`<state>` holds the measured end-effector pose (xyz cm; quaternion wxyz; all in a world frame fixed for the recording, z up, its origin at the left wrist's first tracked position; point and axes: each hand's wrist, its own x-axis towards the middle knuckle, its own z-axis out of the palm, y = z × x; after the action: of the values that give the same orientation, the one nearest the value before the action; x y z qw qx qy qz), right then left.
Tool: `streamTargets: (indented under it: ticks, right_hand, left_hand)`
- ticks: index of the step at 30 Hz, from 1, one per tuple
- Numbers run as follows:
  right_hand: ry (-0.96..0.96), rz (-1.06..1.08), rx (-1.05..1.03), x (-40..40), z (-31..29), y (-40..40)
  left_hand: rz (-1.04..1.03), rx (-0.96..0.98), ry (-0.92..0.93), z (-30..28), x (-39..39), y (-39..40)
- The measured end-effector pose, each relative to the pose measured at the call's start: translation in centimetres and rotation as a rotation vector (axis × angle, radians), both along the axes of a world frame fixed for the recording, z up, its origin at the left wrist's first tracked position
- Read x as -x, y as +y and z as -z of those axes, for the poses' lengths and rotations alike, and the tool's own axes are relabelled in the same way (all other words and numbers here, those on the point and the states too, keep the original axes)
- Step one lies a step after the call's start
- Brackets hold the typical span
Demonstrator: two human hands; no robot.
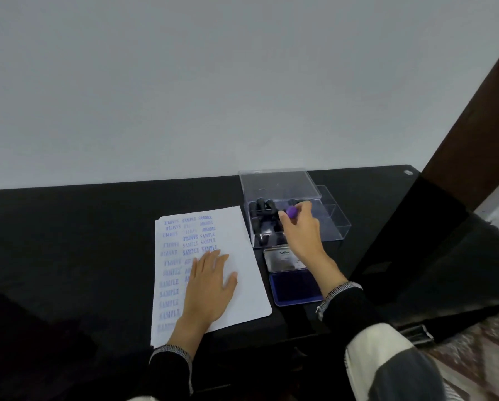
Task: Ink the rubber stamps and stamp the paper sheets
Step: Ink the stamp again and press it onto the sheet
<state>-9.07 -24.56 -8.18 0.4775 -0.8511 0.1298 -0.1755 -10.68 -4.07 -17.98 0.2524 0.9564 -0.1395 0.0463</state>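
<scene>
The left hand (210, 287) lies flat with straight, spread fingers on the paper sheet (236, 235) (blue SAMPLE prints fill its left half), which rests on the black worktop (68, 241). At two o'clock from it, the right hand (301, 231) has its grip pinched narrow round a purple-topped stamp (292, 211) over the clear plastic box (277, 183) of dark stamps (261, 205). The open blue ink pad (296, 287) lies at six o'clock from that box, just beside the sheet's right edge.

Head view, angled down over the desk (97, 227) (close), facing the wall (184, 82)
</scene>
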Motion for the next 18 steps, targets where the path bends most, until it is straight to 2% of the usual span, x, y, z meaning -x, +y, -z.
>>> streamTargets:
  ticks: [5,11,18]
  right_hand:
    - [0.127,-0.034,0.105,-2.7,0.7,-1.3]
    - [0.192,-0.087,0.217,-4.5,1.6,-1.3]
    - [0.311,-0.072,0.272,-6.2,2.0,-0.2]
  left_hand:
    - [-0.019,0.065,-0.045,0.5,-0.2,-0.2]
    - [-0.021,0.066,-0.062,0.7,-0.2,-0.1]
    - [-0.018,0.075,-0.073,0.9,-0.1,-0.1]
